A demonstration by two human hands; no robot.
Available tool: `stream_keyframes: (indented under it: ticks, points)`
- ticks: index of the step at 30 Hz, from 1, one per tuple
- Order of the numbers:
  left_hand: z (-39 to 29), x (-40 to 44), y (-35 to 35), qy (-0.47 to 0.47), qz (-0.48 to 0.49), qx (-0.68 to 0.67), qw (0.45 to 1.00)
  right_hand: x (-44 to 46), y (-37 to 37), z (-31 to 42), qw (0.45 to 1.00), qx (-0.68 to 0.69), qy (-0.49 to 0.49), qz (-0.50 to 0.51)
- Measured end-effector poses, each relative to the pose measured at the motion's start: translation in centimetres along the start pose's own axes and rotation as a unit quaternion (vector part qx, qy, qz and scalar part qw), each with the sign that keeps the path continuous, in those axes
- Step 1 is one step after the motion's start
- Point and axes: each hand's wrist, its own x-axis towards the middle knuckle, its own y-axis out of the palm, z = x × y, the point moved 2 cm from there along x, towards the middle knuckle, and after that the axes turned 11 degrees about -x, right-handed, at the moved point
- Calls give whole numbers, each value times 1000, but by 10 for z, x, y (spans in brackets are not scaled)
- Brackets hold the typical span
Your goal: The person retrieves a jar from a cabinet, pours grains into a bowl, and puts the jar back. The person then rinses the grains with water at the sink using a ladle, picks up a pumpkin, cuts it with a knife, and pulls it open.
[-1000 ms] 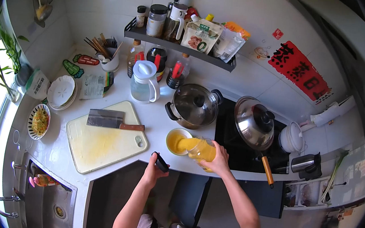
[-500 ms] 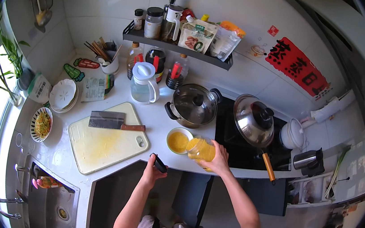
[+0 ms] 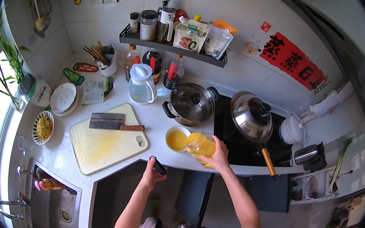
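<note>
My right hand is wrapped round a clear jar of yellow grain. The jar is tilted, its mouth beside the rim of a small bowl that has yellow grain in it. No grain is seen falling. In my left hand is a black lid, held near the counter's front edge. Left of the bowl lies a cream cutting board with a cleaver on it. A glass-lidded pot stands behind the bowl.
A lidded pan with a wooden handle sits on the black stove. Behind the board is a water pitcher. The sink is at lower left, near a bowl of shredded food. A shelf holds bottles and pouches.
The stream of yellow grain running from the jar into the bowl a second ago has stopped. The jar's mouth has drawn slightly back and tipped up. The whole view has shifted a little.
</note>
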Motion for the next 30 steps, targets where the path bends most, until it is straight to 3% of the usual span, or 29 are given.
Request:
stream_keyframes:
  ticks: [10,16,21,30]
  points:
    - [9,-2,-9,5,28,-39,999,-6,3,-10,992,109,-8,-68]
    - [6,-5,-9,9,25,-35,999,-6,-4,-2,995,35,-43,-88]
    - [7,-12,-9,4,28,-28,999,-2,6,0,998,-39,-21,-33]
    - [0,-21,-14,31,-6,-10,999,-7,19,-4,999,26,-3,-35]
